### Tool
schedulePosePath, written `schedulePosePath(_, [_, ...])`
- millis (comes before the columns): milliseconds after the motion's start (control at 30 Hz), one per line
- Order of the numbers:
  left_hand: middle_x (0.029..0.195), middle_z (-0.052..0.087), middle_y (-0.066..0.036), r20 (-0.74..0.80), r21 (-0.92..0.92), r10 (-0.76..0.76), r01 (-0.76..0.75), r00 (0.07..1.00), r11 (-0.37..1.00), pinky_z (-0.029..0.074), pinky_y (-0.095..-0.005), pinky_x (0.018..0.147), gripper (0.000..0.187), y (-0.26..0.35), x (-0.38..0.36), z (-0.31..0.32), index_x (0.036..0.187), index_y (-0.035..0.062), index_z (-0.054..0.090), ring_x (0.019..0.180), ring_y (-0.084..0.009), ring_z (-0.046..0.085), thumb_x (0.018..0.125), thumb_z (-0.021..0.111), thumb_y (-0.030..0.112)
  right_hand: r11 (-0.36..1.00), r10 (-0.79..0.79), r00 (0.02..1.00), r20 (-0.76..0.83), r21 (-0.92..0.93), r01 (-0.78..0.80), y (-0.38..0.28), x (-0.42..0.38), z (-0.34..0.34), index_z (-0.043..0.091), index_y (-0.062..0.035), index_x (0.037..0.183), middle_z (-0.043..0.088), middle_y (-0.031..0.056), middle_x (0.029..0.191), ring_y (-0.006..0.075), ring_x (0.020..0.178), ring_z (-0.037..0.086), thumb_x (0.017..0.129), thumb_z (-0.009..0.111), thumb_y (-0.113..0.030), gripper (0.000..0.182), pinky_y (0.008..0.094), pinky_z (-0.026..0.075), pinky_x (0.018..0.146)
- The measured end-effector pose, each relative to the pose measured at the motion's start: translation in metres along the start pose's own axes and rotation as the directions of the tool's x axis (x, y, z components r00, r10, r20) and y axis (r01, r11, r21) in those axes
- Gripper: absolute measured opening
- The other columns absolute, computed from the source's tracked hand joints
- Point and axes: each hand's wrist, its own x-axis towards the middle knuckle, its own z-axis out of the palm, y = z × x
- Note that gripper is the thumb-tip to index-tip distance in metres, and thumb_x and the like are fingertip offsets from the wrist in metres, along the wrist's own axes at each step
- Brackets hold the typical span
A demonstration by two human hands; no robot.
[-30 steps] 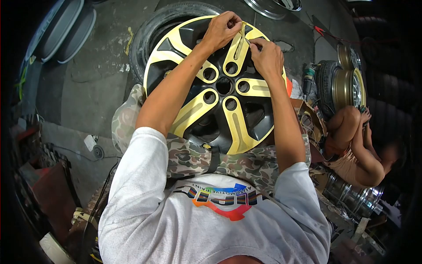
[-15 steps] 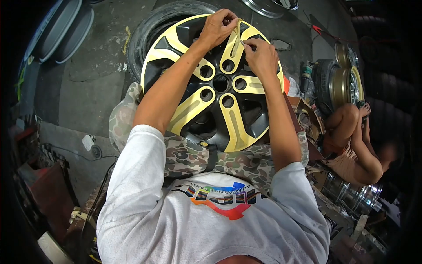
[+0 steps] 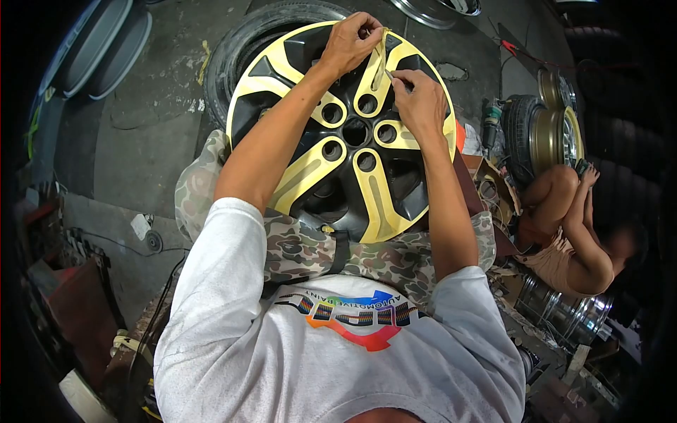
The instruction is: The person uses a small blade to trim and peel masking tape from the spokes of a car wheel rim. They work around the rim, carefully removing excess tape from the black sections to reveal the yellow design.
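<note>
A black wheel rim (image 3: 416, 176) with spokes covered in yellow masking tape (image 3: 384, 211) lies in front of me, over camouflage-patterned trousers. At its top, my left hand (image 3: 351, 46) is closed, thumb and fingers pinching the end of a loose strip of tape that rises from the upper spoke. My right hand (image 3: 422, 102) is closed beside that same spoke, its fingertips close to the tape edge. A thin, small tool seems to stick out of this pinch, but its kind is too small to make out.
Behind the rim lies a black tyre (image 3: 218, 88). On the right, a crouching person (image 3: 564, 240) is near a tyred wheel (image 3: 525, 134) and a green-grey power tool (image 3: 491, 121). Chrome rims (image 3: 564, 310) stand lower right. Grey rims (image 3: 106, 56) are at upper left.
My right hand has moved slightly down along the spoke, toward the hub. The left hand keeps its pinch at the top with hardly any movement.
</note>
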Motion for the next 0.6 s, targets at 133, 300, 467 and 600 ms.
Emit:
schedulePosePath(133, [0.085, 0.07, -0.008, -0.036, 0.009, 0.038, -0.037, 0.999, 0.999, 0.054, -0.0326, 0.07, 0.022, -0.002, 0.001, 0.004, 0.099, 0.0, 0.072, 0.07, -0.0169, 0.064, 0.096, 0.075, 0.021, 0.997, -0.026, 1.0, 0.004, -0.073, 0.026, -0.006, -0.003, -0.003, 0.082, -0.0082, 0.104, 0.076, 0.0159, 0.102, 0.0421, 0.097, 0.072, 0.096, 0.071, -0.019, 0.018, 0.0512, 0.055, 0.087])
schedulePosePath(300, [0.084, 0.07, -0.008, -0.028, 0.037, 0.017, -0.016, 0.999, 0.999, 0.054, -0.0323, 0.07, 0.021, -0.003, 0.001, 0.004, 0.098, -0.0002, 0.071, 0.07, -0.0169, 0.064, 0.095, 0.075, 0.021, 0.995, -0.042, 0.999, 0.002, -0.087, 0.042, -0.011, -0.006, 0.004, 0.082, -0.0079, 0.104, 0.074, 0.0161, 0.101, 0.042, 0.096, 0.072, 0.096, 0.07, -0.018, 0.018, 0.0521, 0.055, 0.085])
schedulePosePath(467, [0.084, 0.069, -0.008, -0.048, 0.013, 0.026, -0.025, 0.999, 1.0, 0.054, -0.0332, 0.069, 0.022, -0.005, 0.0, 0.005, 0.098, 0.0, 0.071, 0.07, -0.0173, 0.063, 0.095, 0.075, 0.021, 0.996, -0.051, 0.999, -0.016, -0.075, 0.05, -0.008, -0.008, 0.008, 0.082, -0.0071, 0.105, 0.074, 0.0161, 0.101, 0.0419, 0.095, 0.072, 0.096, 0.07, -0.018, 0.018, 0.0515, 0.055, 0.085])
schedulePosePath(600, [0.083, 0.071, -0.007, -0.065, 0.077, 0.07, -0.065, 0.995, 0.995, 0.056, -0.0305, 0.068, 0.021, -0.005, 0.002, 0.004, 0.097, -0.0005, 0.071, 0.069, -0.0146, 0.066, 0.096, 0.078, 0.019, 0.994, 0.062, 0.998, -0.002, 0.094, -0.062, -0.001, -0.007, 0.005, 0.081, -0.0065, 0.105, 0.076, 0.0168, 0.102, 0.0422, 0.096, 0.072, 0.096, 0.07, -0.018, 0.019, 0.0499, 0.055, 0.086])
